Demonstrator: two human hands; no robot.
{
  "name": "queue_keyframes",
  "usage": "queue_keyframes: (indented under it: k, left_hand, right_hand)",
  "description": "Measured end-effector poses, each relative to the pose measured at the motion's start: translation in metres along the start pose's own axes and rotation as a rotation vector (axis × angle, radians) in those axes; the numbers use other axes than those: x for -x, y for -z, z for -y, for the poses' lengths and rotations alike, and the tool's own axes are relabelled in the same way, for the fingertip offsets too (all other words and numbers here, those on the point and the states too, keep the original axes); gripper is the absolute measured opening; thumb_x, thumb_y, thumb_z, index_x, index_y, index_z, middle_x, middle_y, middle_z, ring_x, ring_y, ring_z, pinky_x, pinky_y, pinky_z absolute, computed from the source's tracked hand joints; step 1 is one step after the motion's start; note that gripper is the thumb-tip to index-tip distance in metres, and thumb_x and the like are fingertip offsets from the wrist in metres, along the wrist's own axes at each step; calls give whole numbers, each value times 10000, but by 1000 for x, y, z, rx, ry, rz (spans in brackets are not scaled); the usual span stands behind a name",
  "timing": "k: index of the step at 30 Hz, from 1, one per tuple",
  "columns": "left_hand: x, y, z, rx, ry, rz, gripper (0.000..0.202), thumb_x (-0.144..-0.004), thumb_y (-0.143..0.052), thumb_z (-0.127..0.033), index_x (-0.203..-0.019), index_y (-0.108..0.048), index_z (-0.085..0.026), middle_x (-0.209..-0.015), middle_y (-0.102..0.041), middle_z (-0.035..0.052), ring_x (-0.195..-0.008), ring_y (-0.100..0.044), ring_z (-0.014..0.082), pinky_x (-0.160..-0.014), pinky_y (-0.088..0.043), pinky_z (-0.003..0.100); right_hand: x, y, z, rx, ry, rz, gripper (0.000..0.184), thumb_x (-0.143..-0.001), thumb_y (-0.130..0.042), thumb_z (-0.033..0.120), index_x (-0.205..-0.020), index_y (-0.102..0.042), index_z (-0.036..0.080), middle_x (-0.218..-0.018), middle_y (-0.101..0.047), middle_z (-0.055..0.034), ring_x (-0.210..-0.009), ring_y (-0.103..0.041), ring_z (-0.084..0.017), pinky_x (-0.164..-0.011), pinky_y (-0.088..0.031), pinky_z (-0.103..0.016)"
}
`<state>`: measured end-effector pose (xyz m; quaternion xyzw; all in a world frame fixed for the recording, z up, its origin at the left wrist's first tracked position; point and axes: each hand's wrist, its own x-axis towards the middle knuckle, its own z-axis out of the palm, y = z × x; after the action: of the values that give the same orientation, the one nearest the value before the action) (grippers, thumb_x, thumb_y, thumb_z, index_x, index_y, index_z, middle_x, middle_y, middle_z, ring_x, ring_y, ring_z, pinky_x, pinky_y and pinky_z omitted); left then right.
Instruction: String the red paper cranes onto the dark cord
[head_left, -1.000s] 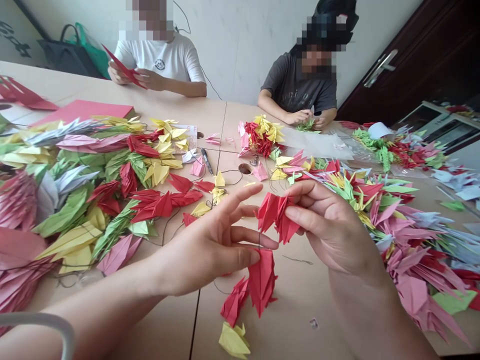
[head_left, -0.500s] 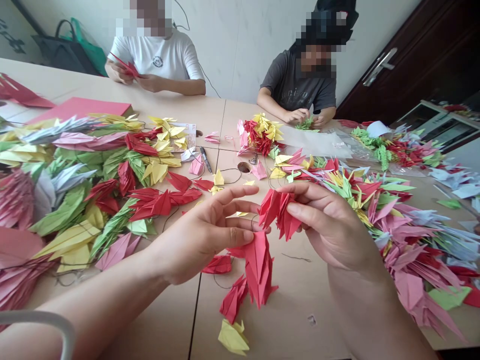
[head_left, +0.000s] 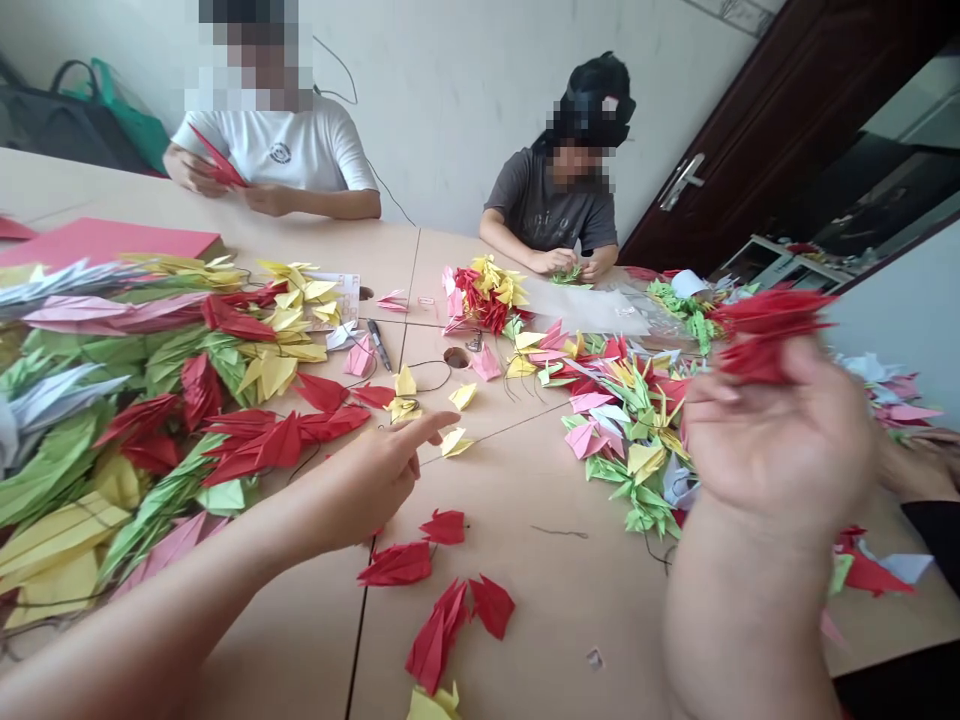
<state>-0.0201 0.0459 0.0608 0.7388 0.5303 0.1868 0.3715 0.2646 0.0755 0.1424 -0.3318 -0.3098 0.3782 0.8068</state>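
My right hand (head_left: 780, 450) is raised at the right, its fingers closed on a bunch of red folded paper pieces (head_left: 776, 325), blurred by motion. My left hand (head_left: 375, 475) is over the middle of the table, index finger stretched out and the others curled. A thin dark thread (head_left: 510, 428) runs from its fingertips towards the right hand. Two yellow folded pieces (head_left: 457, 442) lie by that index finger. Below the hand are several loose red folded pieces (head_left: 396, 565), with a yellow one (head_left: 435, 703) at the bottom edge.
Strings of coloured folded paper (head_left: 150, 350) cover the left; another pile (head_left: 637, 430) lies at the right. A pen (head_left: 379, 345) and table hole (head_left: 455, 357) are mid-table. Two people work opposite; another person's hand (head_left: 919, 462) shows at the right edge.
My right hand has swung up and right with the red folded pieces. My left hand has moved slightly left, away from them. The view has shifted to the right.
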Motion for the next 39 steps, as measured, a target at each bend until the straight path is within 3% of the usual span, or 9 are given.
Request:
queue_keyframes:
  k: [4,7,9,12,15,23,30,34,39]
  left_hand:
    - [1,6,9,-123,-70,-33,615,-808,-459,-60,-1362,-594,-289,-801,-673,32,-601,-585,161,-514,-386,216]
    - [1,8,9,-50,-93,49,504,-849,-542,-124,-1316,-637,-286,-905,-729,54,-688,-638,187,-564,-430,225]
    - [0,6,3,47,-86,-8,410,-876,-631,-257,-1284,-655,-279,-1079,-729,87,-874,-668,230,-689,-491,261]
    - [1,0,-12,455,-152,-37,488,-910,-642,-405,-1371,-557,-271,-1273,-657,125,-1129,-622,269,-875,-523,336]
    - [7,-5,-27,908,-207,48,454,-942,-620,-381,-1369,-532,-255,-1234,-666,121,-1109,-647,252,-905,-545,364]
    - [15,-4,-39,1096,-26,-28,292,-893,-708,-219,-1181,-660,-205,-874,-708,13,-806,-683,134,-784,-591,266]
    - [21,-5,-42,1130,-101,-41,152,-885,-720,-216,-1029,-672,-217,-859,-653,-5,-754,-631,102,-657,-543,177]
    - [22,-4,-45,1144,-128,48,84,-900,-693,-206,-965,-644,-184,-762,-613,-15,-666,-607,88,-589,-522,165]
    - [18,-1,-42,1061,-85,20,54,-918,-625,-161,-865,-634,-166,-743,-628,-8,-584,-586,73,-544,-502,164]
  right_hand:
    - [-13,24,31,81,65,-148,518,-997,-469,231,-529,-687,276,-906,-780,134,-658,-635,-74,-473,-404,-260]
    - [-5,24,30,185,117,-49,439,-980,-514,235,-621,-743,344,-1029,-766,157,-930,-675,-133,-517,-444,-264]
    - [9,14,15,281,33,191,228,-864,-667,161,-772,-779,337,-964,-767,81,-910,-678,-154,-588,-511,-250]
    - [38,-5,-14,472,-299,790,160,-820,-700,145,-886,-765,275,-825,-761,7,-685,-687,-167,-602,-557,-310]
    - [63,-15,-37,651,-407,1070,171,-871,-683,187,-1023,-726,251,-890,-740,-16,-761,-683,-155,-678,-567,-296]
    - [67,-10,-39,596,-360,913,293,-831,-760,244,-1090,-628,284,-1086,-638,-15,-792,-635,-114,-681,-561,-244]
    - [69,-8,-33,544,-416,1017,294,-864,-731,224,-1131,-629,292,-845,-653,23,-741,-620,-111,-695,-535,-240]
    - [66,-7,-30,432,-531,1027,258,-834,-760,197,-1064,-675,276,-782,-628,28,-660,-601,-100,-609,-515,-221]
    - [50,-10,-23,194,-607,780,186,-716,-867,320,-809,-716,266,-687,-581,39,-520,-498,-80,-463,-458,-194]
